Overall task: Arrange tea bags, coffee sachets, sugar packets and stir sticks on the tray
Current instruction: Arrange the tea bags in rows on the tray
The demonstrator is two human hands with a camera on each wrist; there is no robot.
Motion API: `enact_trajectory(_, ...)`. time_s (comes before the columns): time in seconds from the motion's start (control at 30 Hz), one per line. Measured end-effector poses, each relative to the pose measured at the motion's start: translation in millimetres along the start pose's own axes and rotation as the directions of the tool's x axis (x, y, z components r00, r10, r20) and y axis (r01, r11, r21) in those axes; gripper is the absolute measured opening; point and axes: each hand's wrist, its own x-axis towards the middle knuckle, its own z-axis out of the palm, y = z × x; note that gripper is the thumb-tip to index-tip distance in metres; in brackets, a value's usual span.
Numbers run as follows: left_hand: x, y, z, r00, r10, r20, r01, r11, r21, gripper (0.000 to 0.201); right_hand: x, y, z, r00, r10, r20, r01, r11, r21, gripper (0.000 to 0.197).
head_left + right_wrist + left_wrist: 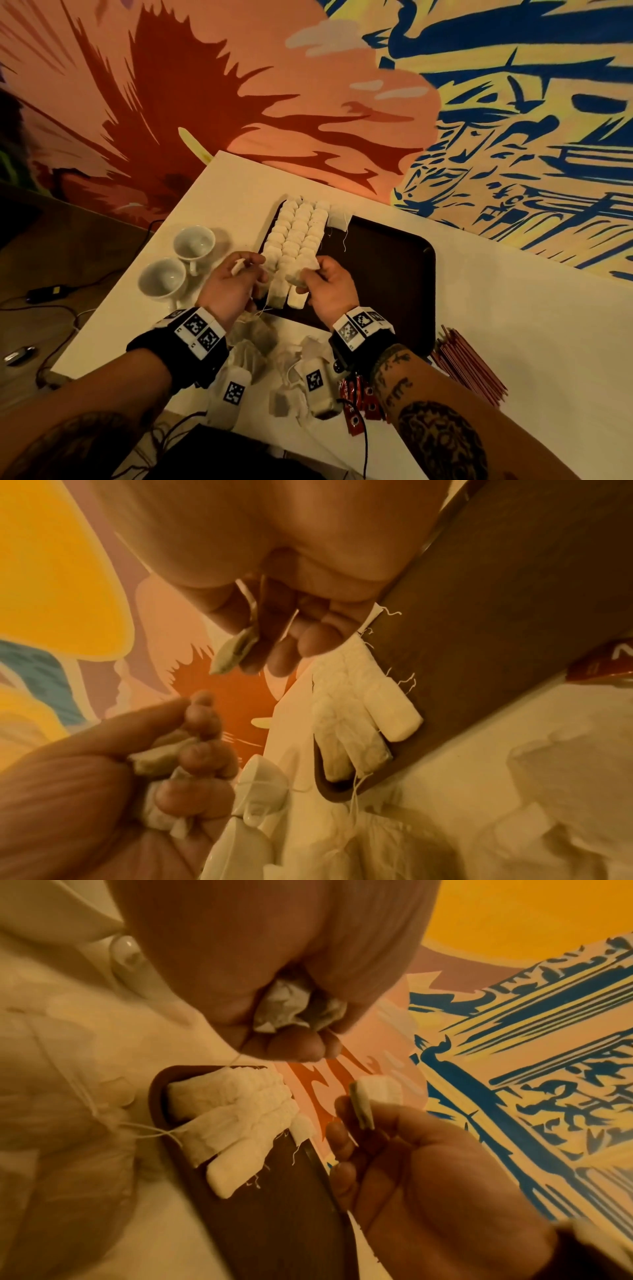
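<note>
A dark brown tray (387,274) lies on the white table, its left part filled with neat rows of white tea bags (298,236). My left hand (246,265) hovers at the tray's near-left corner, its fingers curled round a crumpled tea bag (298,1007). Over the near end of the rows, my right hand (310,277) pinches another tea bag (234,653) between thumb and fingers. Loose tea bags (267,346) lie heaped under my wrists. Red coffee sachets (356,394) and red stir sticks (469,363) lie near the table's front right. I see no sugar packets.
Two white cups (193,245) (162,279) stand left of the tray, close to my left hand. The right half of the tray shows bare dark surface. A painted wall runs behind the table. Cables lie on the floor at left.
</note>
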Motion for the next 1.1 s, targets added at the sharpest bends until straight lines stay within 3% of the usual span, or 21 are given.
enact_trajectory(0.1,-2,-11,3,0.997,0.020,0.075,-0.032,0.985,0.167,0.004,-3,3,12,0.999,-0.011,0.049,0.013,0.999,-0.049,0.011)
enact_trajectory(0.27,0,-28,0,0.986,0.035,0.160,-0.096,0.916,0.390,0.009,-5,14,17,0.995,0.014,0.101,-0.003,0.994,-0.109,0.015)
enact_trajectory(0.47,11,-43,-10,0.974,-0.034,0.224,-0.098,0.829,0.551,0.010,-2,24,10,0.979,0.010,0.204,0.044,0.965,-0.259,0.016)
enact_trajectory(0.57,22,-49,-23,0.983,-0.120,0.137,-0.025,0.655,0.755,0.022,12,28,-1,0.997,0.038,0.073,-0.006,0.916,-0.400,0.005)
enact_trajectory(0.63,26,-51,-32,0.973,-0.201,0.111,0.019,0.554,0.832,0.024,21,32,-11,0.997,0.068,0.021,-0.049,0.869,-0.493,0.014)
enact_trajectory(0.7,27,-49,-36,0.959,-0.239,0.155,-0.020,0.487,0.873,0.013,27,34,-15,0.992,0.118,0.048,-0.068,0.808,-0.586,0.016)
enact_trajectory(0.8,29,-52,-36,0.928,-0.291,0.233,-0.133,0.326,0.936,0.016,33,38,-11,0.968,0.187,0.166,-0.020,0.719,-0.695,0.011)
enact_trajectory(1.0,35,-50,-37,0.834,-0.408,0.373,-0.272,0.285,0.919,0.019,45,38,2,0.924,0.244,0.293,0.079,0.629,-0.773,0.009)
enact_trajectory(1.1,40,-49,-38,0.857,-0.353,0.377,-0.271,0.313,0.910,0.019,50,35,3,0.928,0.242,0.283,0.084,0.604,-0.792,0.011)
